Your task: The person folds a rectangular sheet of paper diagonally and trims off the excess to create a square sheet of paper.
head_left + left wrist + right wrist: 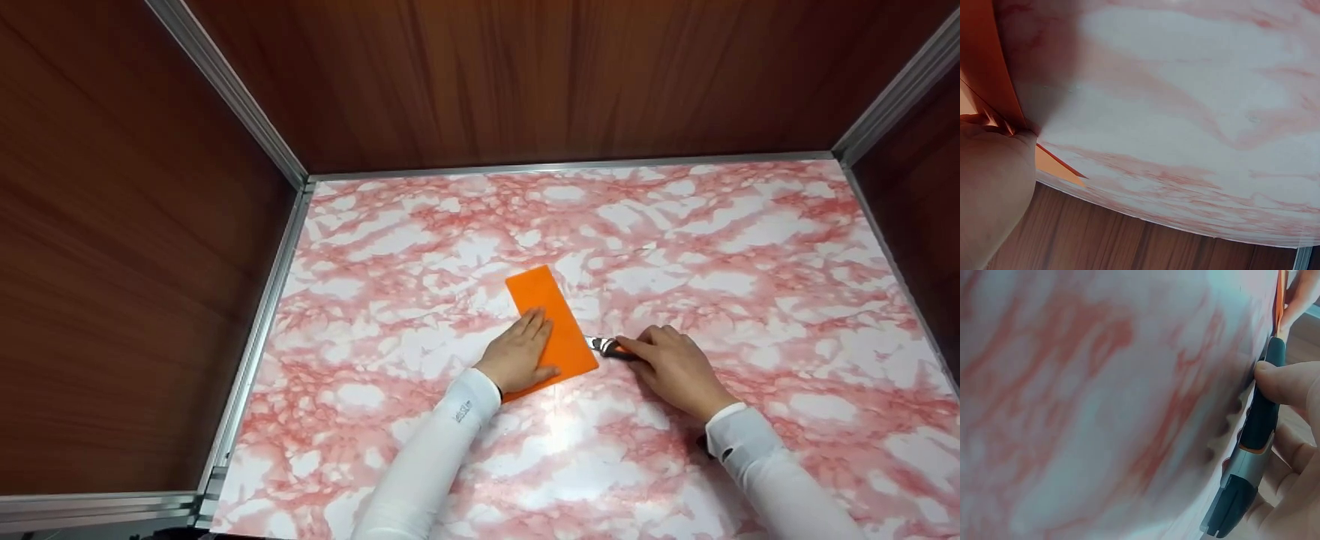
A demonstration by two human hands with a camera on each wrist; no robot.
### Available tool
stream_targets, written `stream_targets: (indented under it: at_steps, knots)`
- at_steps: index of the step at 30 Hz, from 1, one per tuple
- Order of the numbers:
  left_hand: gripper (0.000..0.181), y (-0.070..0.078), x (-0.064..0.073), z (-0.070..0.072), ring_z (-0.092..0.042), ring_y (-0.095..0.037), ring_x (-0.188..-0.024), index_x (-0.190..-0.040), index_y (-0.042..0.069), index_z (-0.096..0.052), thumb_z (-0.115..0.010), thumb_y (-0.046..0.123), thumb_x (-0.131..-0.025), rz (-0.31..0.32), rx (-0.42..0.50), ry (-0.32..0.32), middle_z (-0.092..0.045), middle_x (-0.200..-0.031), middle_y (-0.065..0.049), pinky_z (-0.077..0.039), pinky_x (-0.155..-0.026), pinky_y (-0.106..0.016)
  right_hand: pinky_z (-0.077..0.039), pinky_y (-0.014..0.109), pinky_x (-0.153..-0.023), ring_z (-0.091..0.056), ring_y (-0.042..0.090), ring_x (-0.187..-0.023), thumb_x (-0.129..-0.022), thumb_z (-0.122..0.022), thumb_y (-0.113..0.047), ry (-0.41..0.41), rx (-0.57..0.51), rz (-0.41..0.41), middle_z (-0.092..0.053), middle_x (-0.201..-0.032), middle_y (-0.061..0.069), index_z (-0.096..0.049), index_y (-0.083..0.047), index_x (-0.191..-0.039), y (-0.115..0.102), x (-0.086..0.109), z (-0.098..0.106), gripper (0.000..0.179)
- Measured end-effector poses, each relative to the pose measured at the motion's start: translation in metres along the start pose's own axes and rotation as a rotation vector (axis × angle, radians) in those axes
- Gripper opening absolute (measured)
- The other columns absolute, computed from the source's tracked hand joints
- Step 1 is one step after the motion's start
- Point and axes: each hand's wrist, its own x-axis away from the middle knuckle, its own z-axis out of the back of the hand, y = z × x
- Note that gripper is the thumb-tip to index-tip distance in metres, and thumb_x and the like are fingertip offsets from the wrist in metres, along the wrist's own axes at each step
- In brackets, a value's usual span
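Observation:
A folded sheet of orange paper [574,349] lies slanted on the table. My left hand [517,352] presses on it with fingers laid out flat, near its lower left part. In the left wrist view, the orange paper [1008,73] shows more than one layer beside the hand [994,191]. My right hand [679,371] grips a utility knife [619,350], its metal tip at the paper's right edge. Whether the blade sits between the layers is too small to tell. In the right wrist view, thumb and fingers wrap the knife's dark handle [1261,416].
The table [390,300] has a red and white marbled top. Dark wood-grain panels [525,82] framed by metal rails [247,97] stand at the back, left and right.

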Motion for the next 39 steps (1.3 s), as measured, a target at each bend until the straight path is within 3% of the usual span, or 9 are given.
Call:
stream_targets:
  at_steps: [6,10,17,39]
  knots:
    - [0.087,-0.001,-0.001,0.000,-0.002,-0.025,-0.147,-0.157,0.009,-0.013,-0.041,0.064,-0.095,0.006,-0.009,-0.014,-0.005,-0.162,-0.011,-0.006,-0.116,-0.035,-0.041,0.039,-0.072,-0.049,0.020,-0.085,-0.087,-0.074,-0.021,-0.008,0.002,0.004,-0.054,-0.095,-0.001,-0.066,-0.021,-0.130,-0.002,-0.004,-0.002,0.043]
    - [0.088,-0.001,0.001,0.000,-0.002,-0.025,-0.148,-0.157,0.016,-0.014,-0.041,0.069,-0.092,0.064,-0.020,-0.014,-0.006,-0.162,-0.012,-0.005,-0.117,-0.042,-0.041,0.039,-0.073,-0.049,0.020,-0.084,-0.088,-0.073,-0.021,-0.012,-0.005,0.007,-0.054,-0.094,-0.002,-0.065,-0.021,-0.130,-0.004,-0.004,-0.003,0.043]
    - [0.101,0.001,0.003,0.002,0.001,-0.024,-0.147,-0.156,0.007,-0.009,-0.038,0.076,-0.088,0.143,-0.038,-0.041,-0.003,-0.162,-0.012,-0.005,-0.117,-0.042,-0.041,0.040,-0.073,-0.050,0.021,-0.085,-0.087,-0.074,-0.020,-0.017,-0.005,0.002,-0.054,-0.094,-0.002,-0.065,-0.021,-0.129,-0.004,-0.005,-0.003,0.044]
    - [0.100,0.001,0.000,0.005,0.003,-0.024,-0.147,-0.156,0.006,-0.009,-0.038,0.074,-0.089,0.125,-0.026,-0.060,-0.002,-0.162,-0.011,-0.004,-0.117,-0.040,-0.040,0.040,-0.068,-0.048,0.023,-0.081,-0.085,-0.075,-0.018,0.033,0.026,-0.051,-0.057,-0.094,0.002,-0.067,-0.016,-0.128,0.008,0.001,0.004,0.043]
